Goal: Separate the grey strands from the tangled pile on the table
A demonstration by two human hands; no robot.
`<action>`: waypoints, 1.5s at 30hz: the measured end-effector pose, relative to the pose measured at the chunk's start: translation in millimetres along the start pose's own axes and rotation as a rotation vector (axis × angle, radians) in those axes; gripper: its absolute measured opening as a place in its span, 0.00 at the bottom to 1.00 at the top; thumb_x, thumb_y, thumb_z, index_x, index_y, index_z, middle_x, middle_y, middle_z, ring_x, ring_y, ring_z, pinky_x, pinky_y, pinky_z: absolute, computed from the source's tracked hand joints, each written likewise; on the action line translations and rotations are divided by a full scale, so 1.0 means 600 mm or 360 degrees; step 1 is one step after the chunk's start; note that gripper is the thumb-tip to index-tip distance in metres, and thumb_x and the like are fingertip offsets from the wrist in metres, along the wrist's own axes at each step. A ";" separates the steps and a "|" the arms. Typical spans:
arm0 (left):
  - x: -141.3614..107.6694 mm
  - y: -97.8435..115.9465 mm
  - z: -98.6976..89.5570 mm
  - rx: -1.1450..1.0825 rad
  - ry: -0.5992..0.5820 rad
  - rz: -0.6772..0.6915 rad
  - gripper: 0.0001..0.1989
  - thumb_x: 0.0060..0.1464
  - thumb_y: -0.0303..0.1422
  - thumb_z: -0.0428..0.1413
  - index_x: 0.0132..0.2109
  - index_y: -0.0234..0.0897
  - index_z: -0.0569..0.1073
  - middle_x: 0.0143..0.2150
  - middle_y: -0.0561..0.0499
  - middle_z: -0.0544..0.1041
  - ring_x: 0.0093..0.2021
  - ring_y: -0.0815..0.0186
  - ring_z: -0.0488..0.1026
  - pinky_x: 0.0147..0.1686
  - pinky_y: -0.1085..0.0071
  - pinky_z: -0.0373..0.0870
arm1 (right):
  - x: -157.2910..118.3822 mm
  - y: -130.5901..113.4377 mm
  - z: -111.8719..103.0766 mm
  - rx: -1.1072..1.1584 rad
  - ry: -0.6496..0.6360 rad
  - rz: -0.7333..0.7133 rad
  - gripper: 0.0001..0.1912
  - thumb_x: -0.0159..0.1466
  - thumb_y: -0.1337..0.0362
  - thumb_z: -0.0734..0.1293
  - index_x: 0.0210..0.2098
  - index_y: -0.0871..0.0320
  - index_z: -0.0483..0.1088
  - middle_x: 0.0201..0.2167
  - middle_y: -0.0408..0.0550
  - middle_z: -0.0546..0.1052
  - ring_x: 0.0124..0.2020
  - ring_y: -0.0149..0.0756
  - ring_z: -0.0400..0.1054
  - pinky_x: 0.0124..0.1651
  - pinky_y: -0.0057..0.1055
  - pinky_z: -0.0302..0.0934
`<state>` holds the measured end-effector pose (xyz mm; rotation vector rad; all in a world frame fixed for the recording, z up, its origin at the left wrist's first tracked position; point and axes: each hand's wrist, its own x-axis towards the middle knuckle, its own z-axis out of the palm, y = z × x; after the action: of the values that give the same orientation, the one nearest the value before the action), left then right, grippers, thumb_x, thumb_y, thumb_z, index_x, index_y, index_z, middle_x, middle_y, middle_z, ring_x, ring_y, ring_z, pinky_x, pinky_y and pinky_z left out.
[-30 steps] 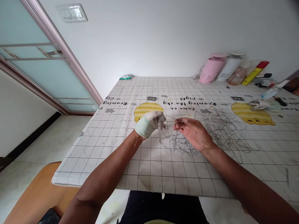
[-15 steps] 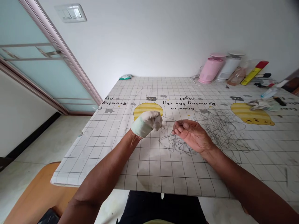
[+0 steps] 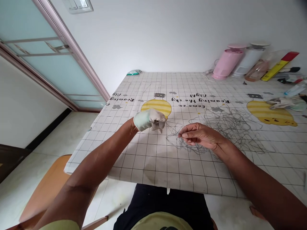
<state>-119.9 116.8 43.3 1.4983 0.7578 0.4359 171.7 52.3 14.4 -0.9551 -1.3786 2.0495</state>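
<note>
- White knit glove (image 3: 141, 122) covers the left hand (image 3: 154, 120), whose fingers bunch together, their tips hard to make out in the folds of cloth.
- Right hand (image 3: 199, 134) is bare, its thumb and fingertips closed together; the two hands stand apart, just left of the desk's middle.
- Tangle of thin grey strands (image 3: 227, 127) sprawls across the desk (image 3: 144, 172), from under the right hand toward the right edge; too fine to tell wire from thread.
- One strand seems to run from the gloved fingertips toward the right hand, but whether either hand pinches it cannot be made out.
- Printed desk cover shows a black grid, yellow striped lemon-like cartoons and upside-down words: "Come on", "Roaming the sky", "Night".
- Along the far right corner stand a pink container (image 3: 227, 64), a white container (image 3: 249, 60) and a yellow-and-red tube (image 3: 280, 65); no label on them can be read.
- Crumpled cloth (image 3: 283, 103) lies near the right edge, partly cut off by the frame.
- Wall switch plate (image 3: 78, 4) is cut off at the top; a wooden chair (image 3: 45, 185) is partly hidden beneath the left arm.
</note>
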 end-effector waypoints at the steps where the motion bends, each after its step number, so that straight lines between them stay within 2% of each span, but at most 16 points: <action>1: -0.005 0.002 -0.003 0.0032 -0.0055 -0.0017 0.17 0.54 0.43 0.67 0.22 0.39 0.79 0.17 0.49 0.71 0.20 0.66 0.70 0.25 0.68 0.75 | 0.000 -0.002 0.000 -0.0020 0.0007 0.0026 0.12 0.61 0.60 0.81 0.41 0.60 0.85 0.26 0.46 0.75 0.27 0.28 0.64 0.26 0.26 0.59; 3: -0.011 0.006 -0.009 0.0053 -0.0121 -0.0083 0.17 0.55 0.41 0.66 0.23 0.37 0.79 0.17 0.50 0.70 0.19 0.68 0.68 0.23 0.71 0.73 | -0.002 -0.005 0.001 -0.0065 0.0020 0.0067 0.14 0.60 0.59 0.81 0.42 0.61 0.85 0.27 0.46 0.76 0.27 0.28 0.65 0.26 0.26 0.60; 6: -0.009 0.008 -0.011 0.0021 -0.0112 -0.0130 0.15 0.56 0.38 0.65 0.25 0.35 0.80 0.17 0.52 0.70 0.20 0.69 0.68 0.24 0.73 0.74 | -0.003 -0.008 0.005 -0.0130 0.0068 0.0063 0.16 0.59 0.58 0.81 0.42 0.61 0.85 0.30 0.48 0.77 0.29 0.29 0.66 0.27 0.26 0.61; 10: 0.006 -0.001 -0.009 -0.0141 0.0093 -0.0105 0.15 0.60 0.38 0.62 0.27 0.34 0.80 0.15 0.54 0.67 0.19 0.71 0.64 0.32 0.68 0.80 | -0.004 -0.008 0.008 -0.0271 0.0186 -0.0139 0.17 0.62 0.52 0.79 0.42 0.59 0.84 0.32 0.48 0.78 0.30 0.32 0.69 0.32 0.31 0.66; 14: 0.018 0.002 -0.004 -0.0271 0.0370 -0.0174 0.16 0.62 0.37 0.59 0.27 0.34 0.78 0.14 0.55 0.64 0.18 0.72 0.61 0.34 0.66 0.80 | -0.009 -0.008 0.009 -0.0628 0.0424 -0.0401 0.17 0.67 0.49 0.74 0.42 0.56 0.82 0.31 0.47 0.79 0.29 0.32 0.69 0.34 0.33 0.66; 18: 0.016 0.017 0.000 -0.0111 0.0423 -0.0144 0.14 0.60 0.34 0.61 0.27 0.33 0.78 0.14 0.57 0.63 0.18 0.73 0.59 0.37 0.64 0.81 | -0.015 -0.010 0.019 -0.1162 0.0644 -0.0581 0.14 0.70 0.51 0.71 0.43 0.54 0.82 0.31 0.46 0.80 0.28 0.34 0.70 0.31 0.33 0.65; 22: 0.012 0.021 0.000 -0.0006 0.0407 -0.0112 0.14 0.60 0.35 0.63 0.27 0.34 0.78 0.17 0.57 0.64 0.19 0.74 0.59 0.38 0.63 0.81 | -0.016 -0.011 0.027 -0.1576 0.0560 -0.0902 0.10 0.74 0.59 0.67 0.42 0.53 0.81 0.36 0.47 0.83 0.35 0.37 0.76 0.38 0.35 0.69; 25: 0.012 0.016 0.002 0.0011 0.0391 -0.0116 0.14 0.59 0.35 0.64 0.26 0.35 0.77 0.17 0.57 0.64 0.19 0.74 0.59 0.37 0.64 0.81 | -0.015 -0.009 0.024 -0.1695 0.0470 -0.1008 0.11 0.75 0.62 0.65 0.44 0.52 0.81 0.39 0.47 0.83 0.38 0.37 0.77 0.41 0.34 0.70; 28: 0.015 0.010 0.003 -0.0008 0.0420 -0.0120 0.15 0.59 0.40 0.64 0.28 0.35 0.78 0.16 0.56 0.65 0.19 0.73 0.60 0.36 0.65 0.80 | -0.015 -0.009 0.020 -0.1693 0.0510 -0.0938 0.09 0.74 0.62 0.66 0.42 0.53 0.80 0.34 0.44 0.82 0.32 0.34 0.75 0.36 0.32 0.68; 30: 0.019 0.007 0.001 -0.0064 0.0428 -0.0114 0.20 0.61 0.48 0.63 0.31 0.34 0.80 0.18 0.54 0.68 0.20 0.71 0.63 0.36 0.65 0.80 | -0.016 -0.010 0.019 -0.1629 0.0627 -0.0868 0.08 0.73 0.61 0.67 0.41 0.53 0.80 0.32 0.43 0.81 0.29 0.33 0.74 0.32 0.31 0.66; 32: 0.025 0.003 -0.005 -0.0177 0.0471 -0.0104 0.28 0.61 0.57 0.60 0.36 0.32 0.81 0.23 0.48 0.75 0.24 0.67 0.71 0.38 0.63 0.80 | -0.016 -0.013 0.019 -0.1544 0.0784 -0.0814 0.09 0.72 0.59 0.68 0.40 0.53 0.80 0.30 0.43 0.81 0.28 0.34 0.74 0.30 0.31 0.66; 35: 0.034 -0.007 -0.020 -0.0378 0.0686 -0.0098 0.37 0.59 0.65 0.55 0.39 0.31 0.80 0.30 0.41 0.79 0.29 0.61 0.77 0.39 0.61 0.79 | -0.017 -0.017 0.019 -0.1451 0.0977 -0.0807 0.10 0.72 0.56 0.68 0.40 0.53 0.80 0.28 0.43 0.79 0.27 0.35 0.72 0.29 0.31 0.64; 37: 0.034 -0.018 -0.028 -0.0434 0.0911 -0.0091 0.37 0.59 0.67 0.53 0.38 0.32 0.79 0.28 0.41 0.77 0.29 0.60 0.77 0.38 0.60 0.79 | -0.015 -0.017 0.018 -0.1422 0.1074 -0.0843 0.11 0.72 0.56 0.68 0.39 0.53 0.79 0.26 0.43 0.78 0.26 0.35 0.70 0.28 0.31 0.62; 40: 0.025 -0.034 -0.029 -0.0364 0.1209 -0.0023 0.33 0.62 0.63 0.53 0.36 0.34 0.78 0.26 0.44 0.77 0.28 0.61 0.76 0.37 0.63 0.79 | -0.010 -0.016 0.015 -0.1436 0.1195 -0.0876 0.12 0.72 0.57 0.67 0.36 0.54 0.78 0.25 0.43 0.76 0.25 0.34 0.67 0.28 0.31 0.60; 43: 0.011 -0.046 -0.013 -0.0115 0.1352 -0.0005 0.28 0.67 0.55 0.50 0.34 0.35 0.77 0.28 0.44 0.80 0.28 0.62 0.77 0.37 0.65 0.78 | -0.003 -0.016 0.010 -0.1524 0.1321 -0.0905 0.11 0.71 0.58 0.66 0.36 0.54 0.78 0.26 0.43 0.77 0.26 0.35 0.68 0.29 0.31 0.59; 45: 0.006 -0.051 0.003 0.0109 0.1384 -0.0033 0.26 0.69 0.51 0.48 0.34 0.37 0.77 0.29 0.45 0.81 0.29 0.63 0.78 0.37 0.67 0.77 | 0.003 -0.022 0.006 -0.1648 0.1404 -0.0929 0.11 0.71 0.60 0.65 0.36 0.54 0.77 0.26 0.43 0.77 0.26 0.35 0.67 0.30 0.31 0.58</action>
<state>-122.2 116.4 12.6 1.3355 1.4682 1.0838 168.1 56.5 27.1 -1.3571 -1.8110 0.2774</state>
